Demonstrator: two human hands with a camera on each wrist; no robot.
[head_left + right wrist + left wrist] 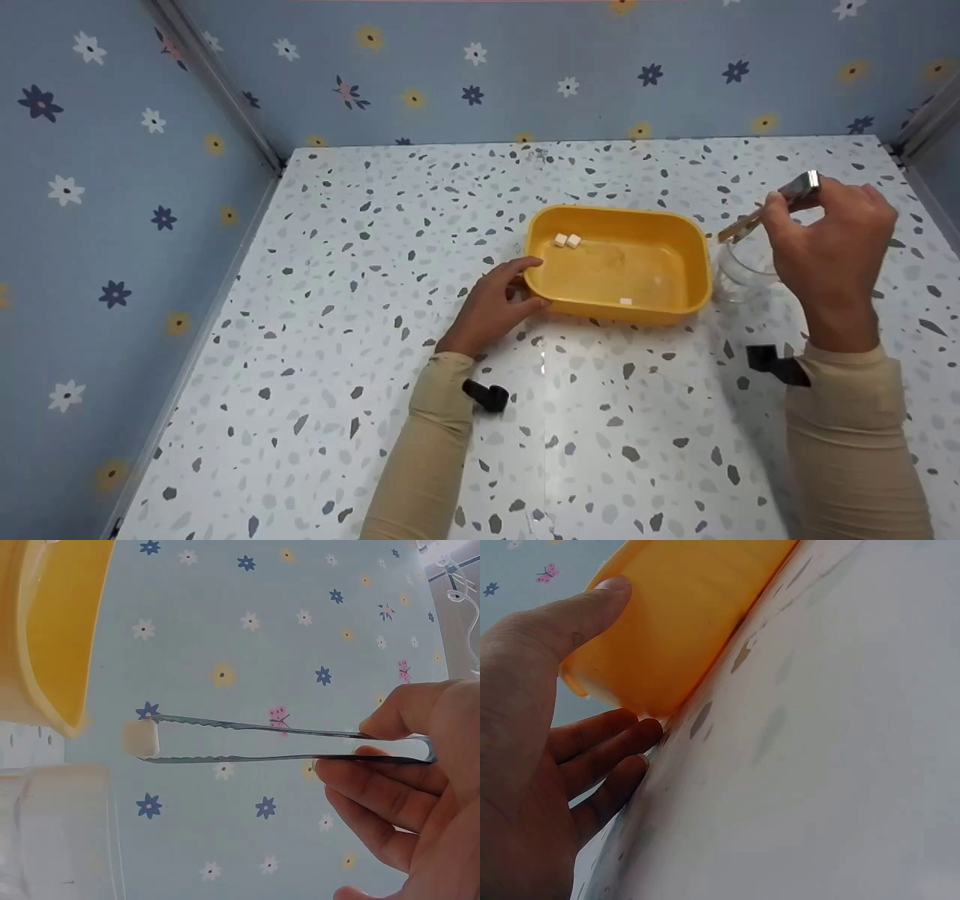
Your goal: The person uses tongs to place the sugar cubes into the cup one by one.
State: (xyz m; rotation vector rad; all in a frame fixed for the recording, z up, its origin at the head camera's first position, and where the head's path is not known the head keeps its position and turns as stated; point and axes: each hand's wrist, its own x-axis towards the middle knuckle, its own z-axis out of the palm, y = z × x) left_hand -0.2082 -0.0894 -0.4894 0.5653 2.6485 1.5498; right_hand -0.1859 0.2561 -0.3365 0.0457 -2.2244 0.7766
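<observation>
My right hand pinches metal tongs between thumb and fingers. A small white cube sits between the tongs' tips, near the right end of a yellow plastic tub. Close below the tips, a clear glass cup stands beside the tub. At the tub's left end is my left hand, its thumb against the outer wall and its index finger over the rim; the other fingers curl loosely near the tabletop. Inside the tub, two white cubes lie at the back left and a white piece by the front wall.
The tub and cup stand on a white speckled tabletop. Blue floral panels rise behind it and along the left side. Dark mounts stick out from both sleeves.
</observation>
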